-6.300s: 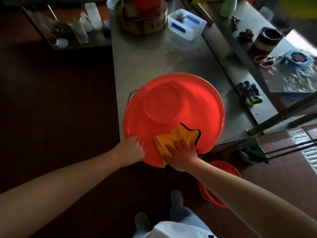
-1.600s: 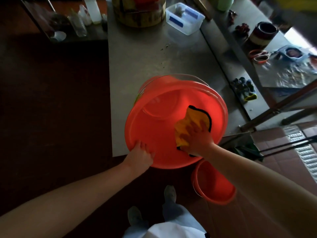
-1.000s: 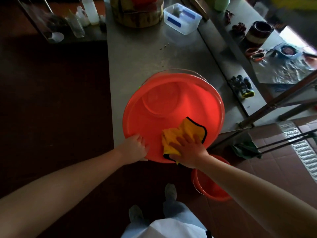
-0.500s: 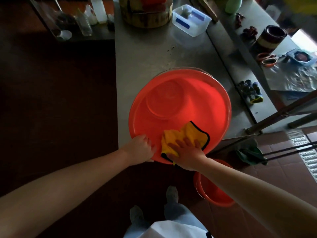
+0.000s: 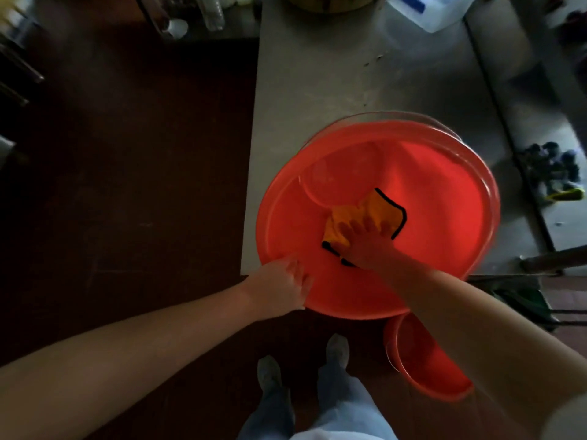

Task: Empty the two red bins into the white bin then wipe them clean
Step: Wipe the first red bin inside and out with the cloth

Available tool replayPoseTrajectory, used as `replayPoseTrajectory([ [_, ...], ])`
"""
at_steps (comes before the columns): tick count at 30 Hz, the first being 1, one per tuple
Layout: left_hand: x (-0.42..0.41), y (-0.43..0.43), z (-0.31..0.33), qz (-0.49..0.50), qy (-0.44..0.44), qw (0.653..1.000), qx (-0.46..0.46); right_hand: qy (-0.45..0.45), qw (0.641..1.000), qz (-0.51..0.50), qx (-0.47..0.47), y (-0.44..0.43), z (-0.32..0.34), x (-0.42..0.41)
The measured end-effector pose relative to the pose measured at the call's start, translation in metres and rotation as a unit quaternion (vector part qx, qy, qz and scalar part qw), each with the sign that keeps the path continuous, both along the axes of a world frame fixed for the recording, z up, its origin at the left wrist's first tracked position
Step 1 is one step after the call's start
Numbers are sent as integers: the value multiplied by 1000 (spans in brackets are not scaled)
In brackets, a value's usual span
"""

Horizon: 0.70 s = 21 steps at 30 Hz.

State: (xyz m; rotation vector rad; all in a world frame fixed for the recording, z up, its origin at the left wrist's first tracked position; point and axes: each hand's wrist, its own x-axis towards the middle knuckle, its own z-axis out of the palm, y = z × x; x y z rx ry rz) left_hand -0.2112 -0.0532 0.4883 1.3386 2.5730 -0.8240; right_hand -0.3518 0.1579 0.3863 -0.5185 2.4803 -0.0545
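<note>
The large round red plastic bin (image 5: 444,223) sat at the near edge of the grey metal desk (image 5: 333,74). Its near side hung out past that edge, and it looked tipped toward the person. The left hand (image 5: 282,289) gripped the near-left rim, though blur hid how far the fingers wrapped over it. The right hand (image 5: 365,246) lay inside with its fingers spread flat. It pressed a yellow cloth with black edging (image 5: 365,211) against the bin's inner wall, just beside the round base. A smaller red plastic bin (image 5: 422,366) stood on the floor below the desk's near edge, partly under the right forearm. No bin that was clearly white could be made out.

The main risk was the overhang. With so much of the bin off the desk, a hard downward wipe on the near wall could have levered it over the edge. It would then have dropped toward the person's feet or onto the smaller bin. Only the left hand guarded against that, so a slack or slipping grip on smooth, possibly wet plastic would have been the cause. A lesser risk was the cloth bunching under the palm, which would have left streaks uncleaned. The sweeping forearm could also have knocked the bin sideways along the desk edge.
</note>
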Motion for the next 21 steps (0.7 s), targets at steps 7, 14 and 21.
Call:
replayPoseTrajectory([
  [7,-4,-7,5,6,3,1000,-27,17,999,28,37,-1,2,7],
  [14,-10,-9,13,15,-20,999,-32,-42,997,46,51,12,54,63],
  [21,-9,-17,26,3,-25,999,-19,-56,992,78,77,30,96,109],
])
